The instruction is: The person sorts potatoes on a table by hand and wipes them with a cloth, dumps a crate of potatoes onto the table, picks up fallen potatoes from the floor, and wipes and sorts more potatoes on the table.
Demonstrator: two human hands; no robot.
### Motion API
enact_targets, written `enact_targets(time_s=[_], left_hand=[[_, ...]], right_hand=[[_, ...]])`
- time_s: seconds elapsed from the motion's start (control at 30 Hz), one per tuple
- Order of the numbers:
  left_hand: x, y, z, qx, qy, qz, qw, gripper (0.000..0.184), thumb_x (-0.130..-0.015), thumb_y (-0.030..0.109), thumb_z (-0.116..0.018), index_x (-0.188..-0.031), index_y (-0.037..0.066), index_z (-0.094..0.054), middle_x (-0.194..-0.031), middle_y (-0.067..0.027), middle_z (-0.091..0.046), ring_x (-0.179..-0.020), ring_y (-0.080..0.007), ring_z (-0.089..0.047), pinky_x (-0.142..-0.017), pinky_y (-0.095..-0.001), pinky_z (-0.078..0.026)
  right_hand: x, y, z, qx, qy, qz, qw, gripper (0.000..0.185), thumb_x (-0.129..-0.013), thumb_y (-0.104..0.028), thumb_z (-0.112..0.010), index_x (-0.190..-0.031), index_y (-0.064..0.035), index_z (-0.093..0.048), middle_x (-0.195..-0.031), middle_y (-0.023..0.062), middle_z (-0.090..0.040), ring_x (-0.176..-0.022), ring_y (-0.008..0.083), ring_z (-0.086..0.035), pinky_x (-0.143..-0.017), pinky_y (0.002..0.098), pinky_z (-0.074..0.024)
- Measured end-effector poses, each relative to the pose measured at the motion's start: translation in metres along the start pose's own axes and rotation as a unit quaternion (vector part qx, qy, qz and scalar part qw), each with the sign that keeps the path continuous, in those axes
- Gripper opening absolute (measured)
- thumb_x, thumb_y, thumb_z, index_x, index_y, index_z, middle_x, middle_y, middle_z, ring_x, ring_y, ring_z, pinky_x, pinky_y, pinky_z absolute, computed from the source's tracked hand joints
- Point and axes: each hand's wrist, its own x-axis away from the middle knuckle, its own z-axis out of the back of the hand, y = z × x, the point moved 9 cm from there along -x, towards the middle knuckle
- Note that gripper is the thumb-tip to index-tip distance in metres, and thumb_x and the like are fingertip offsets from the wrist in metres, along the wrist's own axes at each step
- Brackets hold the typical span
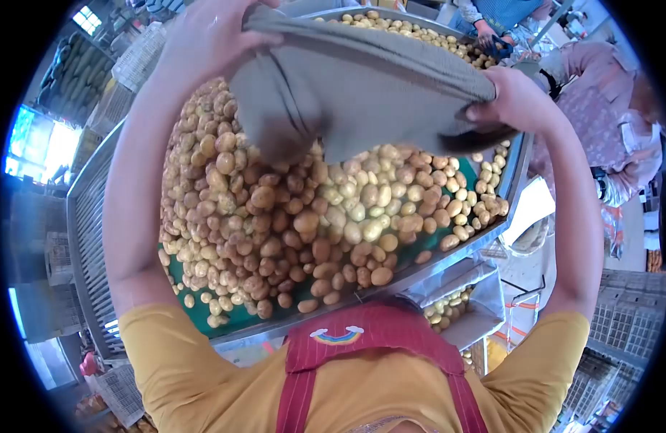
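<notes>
A grey-brown cloth [369, 79] is stretched between my raised hands above a heap of potatoes [239, 195]. My left hand [221, 32], at the upper left, is closed on one end of it. At the other end, my right hand [509, 101] grips the edge with its fingers folded round. The cloth is blurred and sags in the middle, with a dark part hanging near my right hand. Whether it is a garment I cannot tell. Below it the potatoes lie on a green surface [232, 317], and the cloth hides some of them.
A metal rim [448, 268] edges the potato table close to my apron [376, 332]. Below it, a chute [484, 289] holds more potatoes. A person in a patterned top [585, 108] stands at the right, another person's hand [484, 32] works at the far end. Crates [625, 317] stand lower right.
</notes>
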Motion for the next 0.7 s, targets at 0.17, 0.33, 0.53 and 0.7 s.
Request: enact_targets(time_s=[0.17, 0.33, 0.53, 0.7], left_hand=[[-0.007, -0.034, 0.012, -0.135, 0.091, 0.038, 0.986, 0.036, -0.07, 0.015, -0.082, -0.099, 0.009, -0.063, -0.094, -0.0098, -0.061, -0.097, -0.0298, -0.061, -0.084, -0.0412, -0.05], [0.077, 0.009, -0.059, -0.102, -0.041, -0.035, 0.993, 0.033, -0.067, 0.009, -0.075, -0.096, 0.01, -0.059, -0.098, -0.0113, -0.056, -0.098, -0.0331, -0.058, -0.082, -0.0458, -0.05], [0.224, 0.025, -0.193, 0.055, -0.297, 0.081, 0.95, 0.044, -0.067, 0.01, -0.079, -0.105, 0.013, -0.054, -0.107, -0.0116, -0.054, -0.103, -0.0353, -0.057, -0.082, -0.0442, -0.054], [0.209, 0.04, -0.184, 0.06, -0.269, 0.1, 0.956, 0.041, -0.066, 0.007, -0.076, -0.102, 0.013, -0.057, -0.099, -0.0086, -0.055, -0.098, -0.0322, -0.058, -0.081, -0.043, -0.05]], right_hand=[[0.027, 0.003, 0.056, -0.001, 0.367, 0.034, 0.93, 0.043, -0.078, -0.004, -0.073, -0.12, -0.0053, -0.064, -0.111, 0.0156, -0.068, -0.108, 0.0373, -0.062, -0.092, 0.0414, -0.0498], [0.053, -0.041, -0.053, 0.088, 0.331, 0.137, 0.929, 0.064, -0.062, 0.012, -0.058, -0.12, -0.0131, -0.064, -0.117, 0.0103, -0.067, -0.11, 0.0308, -0.062, -0.091, 0.0435, -0.0466], [0.045, -0.013, -0.21, -0.01, -0.23, 0.034, 0.973, 0.041, -0.083, -0.023, -0.071, -0.124, -0.0178, -0.069, -0.107, 0.0117, -0.072, -0.099, 0.0323, -0.07, -0.086, 0.045, -0.057], [0.0, 0.002, -0.16, -0.031, -0.08, 0.023, 0.996, 0.028, -0.082, -0.027, -0.069, -0.108, -0.0165, -0.074, -0.091, 0.0125, -0.073, -0.088, 0.0336, -0.07, -0.079, 0.0444, -0.057]])
